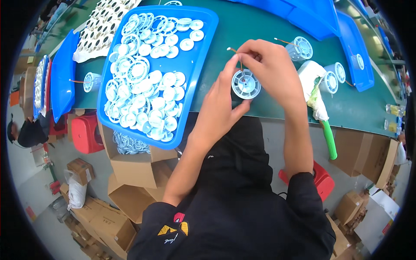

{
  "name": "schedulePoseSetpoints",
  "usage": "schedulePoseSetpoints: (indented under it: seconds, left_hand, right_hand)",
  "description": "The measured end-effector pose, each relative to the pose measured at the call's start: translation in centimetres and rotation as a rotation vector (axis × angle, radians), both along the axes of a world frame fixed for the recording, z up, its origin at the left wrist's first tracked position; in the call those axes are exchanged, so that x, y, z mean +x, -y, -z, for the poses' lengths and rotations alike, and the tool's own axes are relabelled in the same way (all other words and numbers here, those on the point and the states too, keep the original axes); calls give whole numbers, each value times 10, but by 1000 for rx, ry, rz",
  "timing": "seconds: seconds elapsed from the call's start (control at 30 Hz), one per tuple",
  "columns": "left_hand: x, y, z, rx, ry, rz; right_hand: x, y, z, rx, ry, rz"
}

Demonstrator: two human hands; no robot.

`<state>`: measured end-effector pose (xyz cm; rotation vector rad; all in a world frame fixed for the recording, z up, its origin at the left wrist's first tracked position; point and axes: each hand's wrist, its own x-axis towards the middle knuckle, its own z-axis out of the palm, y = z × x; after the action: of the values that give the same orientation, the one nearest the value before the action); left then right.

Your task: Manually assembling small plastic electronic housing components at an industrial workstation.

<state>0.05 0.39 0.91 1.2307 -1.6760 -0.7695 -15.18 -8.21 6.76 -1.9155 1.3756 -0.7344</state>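
The left hand (pixel 219 102) curls around the pale spoked part (pixel 246 89) near the front edge; the right hand (pixel 271 69) seems to pinch its thin wire (pixel 241 65). This looks like wire handling, calling for a steady part and light fingers. Farther, another wired part (pixel 304 48) sits on the surface (pixel 242 26).

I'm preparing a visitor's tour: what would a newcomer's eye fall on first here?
First, the big blue tray left of centre, heaped with pale blue discs. Next, the round pale blue part between the left hand and right hand. Then the bright green handle at right, jutting past the near edge of the green table.
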Motion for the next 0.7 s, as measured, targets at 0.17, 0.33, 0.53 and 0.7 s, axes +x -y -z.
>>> schedulePoseSetpoints:
  seconds: [0.17, 0.33, 0.53, 0.7]
  left_hand:
    - [2, -1, 6, -86, 44, 12]
    - [2, -4, 14, -76, 36, -25]
    - [0, -4, 13, -161, 59, -58]
    - [1, -3, 9, -88, 13, -37]
  right_hand:
    - [34, 42, 3, -601, -220, 117]
    - [97, 65, 35, -587, -632, -187]
    - [96, 72, 32, -515, -453, -199]
    - [42, 27, -19, -148, 146, -34]
